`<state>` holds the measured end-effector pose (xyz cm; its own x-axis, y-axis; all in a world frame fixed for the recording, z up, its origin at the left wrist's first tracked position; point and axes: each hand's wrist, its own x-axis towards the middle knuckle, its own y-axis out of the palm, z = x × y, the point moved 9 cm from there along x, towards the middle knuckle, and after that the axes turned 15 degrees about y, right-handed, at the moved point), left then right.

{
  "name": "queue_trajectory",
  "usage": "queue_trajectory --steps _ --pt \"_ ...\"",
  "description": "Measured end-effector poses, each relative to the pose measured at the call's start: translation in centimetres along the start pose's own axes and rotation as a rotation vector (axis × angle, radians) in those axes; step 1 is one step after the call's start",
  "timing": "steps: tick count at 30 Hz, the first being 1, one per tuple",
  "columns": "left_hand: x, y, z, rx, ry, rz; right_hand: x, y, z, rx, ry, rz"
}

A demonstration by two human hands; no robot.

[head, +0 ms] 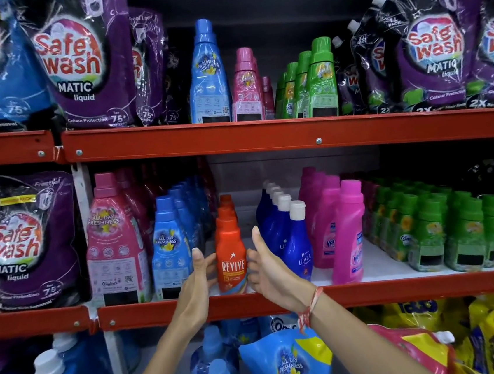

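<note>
L hand (199, 278), R hand (268, 268) grip orange "REVIVE" btl (230, 258); "UJALA" btl (300, 251) beside.

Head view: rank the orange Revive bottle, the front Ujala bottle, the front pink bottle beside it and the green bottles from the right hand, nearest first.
1. orange Revive bottle: against the right hand fingers, on its left.
2. Ujala bottle: just right of the hand.
3. pink bottle: further right, same shelf.
4. green bottles: towards the shelf's right end.
</note>
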<state>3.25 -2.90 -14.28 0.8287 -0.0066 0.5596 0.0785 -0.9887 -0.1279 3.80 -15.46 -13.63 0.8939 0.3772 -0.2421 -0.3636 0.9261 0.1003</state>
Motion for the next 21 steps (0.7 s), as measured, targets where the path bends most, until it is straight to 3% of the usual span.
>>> queue_trajectory --steps 8,11,16,19,21 --pt "-0.4 -0.3 -0.2 0.022 0.0 0.002 0.1 -0.3 -0.2 -0.041 -0.014 -0.014" --pt "-0.7 -0.5 -0.7 0.153 0.073 -0.047 -1.4 -2.4 0.6 -0.062 -0.099 -0.238" --pt "-1.5 0.0 -4.3 0.32 0.332 -0.27 -8.5 -9.8 2.7 0.119 -0.587 -0.869" --pt "-1.0 3.4 -4.1 0.231 0.303 -0.183 -8.1 -12.6 1.9 0.117 -0.55 -0.893" --pt "-0.6 6.7 -2.5 0.061 0.122 -0.049 -6.0 -13.8 0.6 0.093 -0.388 -0.795"
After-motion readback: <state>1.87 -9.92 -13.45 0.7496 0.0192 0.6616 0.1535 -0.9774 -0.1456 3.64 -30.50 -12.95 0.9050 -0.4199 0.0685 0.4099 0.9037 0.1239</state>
